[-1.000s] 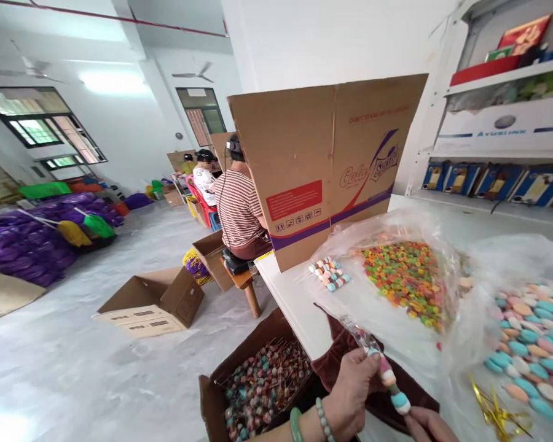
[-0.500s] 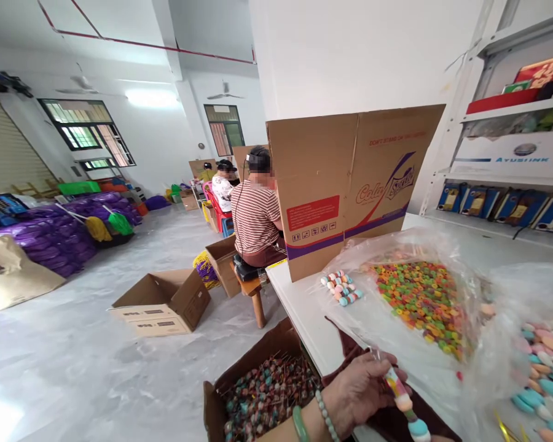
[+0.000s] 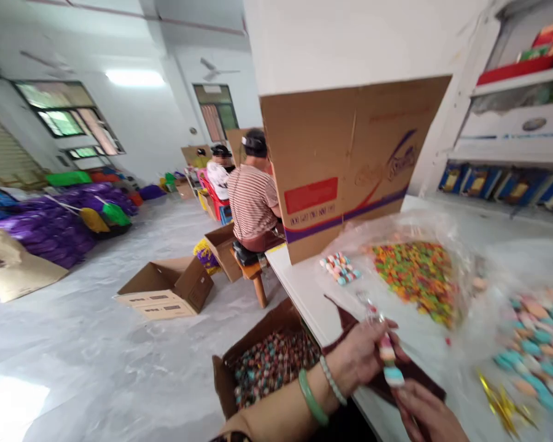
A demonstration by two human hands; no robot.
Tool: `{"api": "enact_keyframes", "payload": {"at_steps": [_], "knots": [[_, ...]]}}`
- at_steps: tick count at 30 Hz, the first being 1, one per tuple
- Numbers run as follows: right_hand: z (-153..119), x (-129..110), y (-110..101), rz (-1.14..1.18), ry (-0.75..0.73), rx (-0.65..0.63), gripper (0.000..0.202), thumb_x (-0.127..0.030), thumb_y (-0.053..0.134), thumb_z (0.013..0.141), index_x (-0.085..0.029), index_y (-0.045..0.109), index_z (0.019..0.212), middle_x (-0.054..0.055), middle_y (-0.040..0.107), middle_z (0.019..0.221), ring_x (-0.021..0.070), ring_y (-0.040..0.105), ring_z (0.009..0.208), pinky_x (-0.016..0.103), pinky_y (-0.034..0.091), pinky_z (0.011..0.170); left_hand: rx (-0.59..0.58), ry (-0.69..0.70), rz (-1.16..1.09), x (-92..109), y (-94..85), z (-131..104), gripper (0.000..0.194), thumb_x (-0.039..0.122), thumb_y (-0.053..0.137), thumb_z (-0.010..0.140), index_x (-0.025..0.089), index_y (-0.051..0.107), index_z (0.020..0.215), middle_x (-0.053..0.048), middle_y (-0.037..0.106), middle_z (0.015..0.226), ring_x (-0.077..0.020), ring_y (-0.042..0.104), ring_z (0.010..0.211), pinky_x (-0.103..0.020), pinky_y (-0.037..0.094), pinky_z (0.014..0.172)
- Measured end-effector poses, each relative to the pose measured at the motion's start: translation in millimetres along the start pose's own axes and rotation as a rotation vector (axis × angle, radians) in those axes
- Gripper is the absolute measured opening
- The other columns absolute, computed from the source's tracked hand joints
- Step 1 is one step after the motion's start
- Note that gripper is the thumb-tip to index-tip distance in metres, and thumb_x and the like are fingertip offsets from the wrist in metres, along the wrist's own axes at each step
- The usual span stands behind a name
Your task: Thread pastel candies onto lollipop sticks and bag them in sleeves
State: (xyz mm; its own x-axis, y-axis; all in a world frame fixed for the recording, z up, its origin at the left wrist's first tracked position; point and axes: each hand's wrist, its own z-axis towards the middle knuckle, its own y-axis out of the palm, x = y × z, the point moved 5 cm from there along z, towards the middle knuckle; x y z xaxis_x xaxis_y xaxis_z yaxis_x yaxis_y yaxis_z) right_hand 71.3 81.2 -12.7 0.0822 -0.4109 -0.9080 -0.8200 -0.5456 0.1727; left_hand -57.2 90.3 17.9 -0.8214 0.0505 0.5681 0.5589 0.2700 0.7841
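Note:
My left hand [image 3: 362,356], wearing a green bangle and a beaded bracelet, is closed around a candy skewer [image 3: 392,372]. Pink, white and blue candies show stacked on it, and clear wrapping sticks out past the fingers at the far end. At the near end, my right hand [image 3: 426,408] has its fingers pinched just below the blue and white candy, where a stick would be hidden. Under both hands a dark brown cloth [image 3: 421,382] lies over the table edge. Gold twist ties [image 3: 502,402] lie right of my right hand.
Clear bags of colourful ring candies [image 3: 415,282] and pastel candies [image 3: 539,350] lie on the white table [image 3: 299,288]. Small candy stacks [image 3: 340,268] sit near an upright cardboard panel [image 3: 313,147]. Below left stands a carton [image 3: 223,368] of candy sticks. A seated person [image 3: 253,202] works beyond.
The view has tilted and shifted slightly. My right hand, barely visible before, has come into view at the skewer's near end. My left hand still holds the skewer.

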Motion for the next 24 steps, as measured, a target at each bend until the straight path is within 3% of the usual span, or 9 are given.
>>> {"api": "enact_keyframes", "payload": {"at_steps": [2,5,9,12,18,21,24], "knots": [[-11,-15,14,0.092,-0.045,0.057,0.031,-0.042,0.076,0.063,-0.020,0.056,0.055,-0.004,0.040,0.049,0.0083,0.030,0.045,0.023,0.022,0.042,0.003,-0.001,0.017,1,4.1,-8,0.038,0.043,0.071,0.075,0.012,0.062,0.096,-0.001,0.059,0.066,-0.0153,0.062,0.055,-0.029,0.048,0.057],[-11,-23,27,0.235,-0.067,0.104,0.022,-0.032,0.076,0.058,-0.018,0.058,0.058,-0.005,0.041,0.047,0.0069,0.029,0.043,0.023,0.018,0.042,-0.026,-0.005,0.009,5,5.7,-12,0.038,0.048,0.069,0.078,0.013,0.063,0.094,0.002,0.056,0.063,-0.0130,0.059,0.058,-0.033,0.053,0.072],[-5,-19,17,0.241,-0.125,0.229,0.018,-0.028,0.072,0.062,-0.018,0.057,0.057,-0.005,0.043,0.045,0.0060,0.030,0.042,0.023,0.017,0.042,-0.055,-0.082,-0.004,7,1.1,-5,0.045,0.056,0.065,0.079,0.016,0.064,0.098,-0.003,0.064,0.079,-0.0171,0.063,0.075,-0.041,0.053,0.084],[-6,-17,7,0.210,-0.163,0.270,0.017,-0.028,0.069,0.063,-0.018,0.057,0.057,-0.006,0.043,0.045,0.0057,0.029,0.042,0.023,0.017,0.043,-0.019,-0.024,0.021,11,-4.5,-2,0.042,0.050,0.070,0.077,0.015,0.064,0.100,-0.006,0.068,0.090,-0.0217,0.067,0.087,-0.039,0.054,0.084],[-1,-11,-2,0.190,-0.151,0.278,0.017,-0.031,0.069,0.063,-0.019,0.058,0.059,-0.007,0.040,0.044,0.0067,0.027,0.043,0.024,0.016,0.044,0.142,0.131,0.109,14,-17.8,2,0.028,0.035,0.076,0.074,0.013,0.064,0.087,-0.004,0.069,0.080,-0.0195,0.070,0.078,-0.032,0.055,0.076],[-1,-10,-4,0.055,-0.198,0.319,0.016,-0.031,0.067,0.067,-0.019,0.058,0.060,-0.006,0.041,0.048,0.0086,0.031,0.047,0.025,0.021,0.047,0.265,0.176,0.102,10,-22.3,2,0.026,0.034,0.076,0.073,0.014,0.061,0.080,0.000,0.066,0.071,-0.0159,0.067,0.066,-0.031,0.056,0.070],[-7,-14,-6,-0.267,-0.321,0.426,0.015,-0.028,0.064,0.074,-0.020,0.059,0.062,-0.003,0.051,0.059,0.0114,0.043,0.058,0.026,0.031,0.057,0.340,0.190,0.119,3,-20.9,0,0.027,0.035,0.075,0.074,0.015,0.059,0.081,0.001,0.064,0.069,-0.0137,0.065,0.061,-0.033,0.056,0.069]]}}
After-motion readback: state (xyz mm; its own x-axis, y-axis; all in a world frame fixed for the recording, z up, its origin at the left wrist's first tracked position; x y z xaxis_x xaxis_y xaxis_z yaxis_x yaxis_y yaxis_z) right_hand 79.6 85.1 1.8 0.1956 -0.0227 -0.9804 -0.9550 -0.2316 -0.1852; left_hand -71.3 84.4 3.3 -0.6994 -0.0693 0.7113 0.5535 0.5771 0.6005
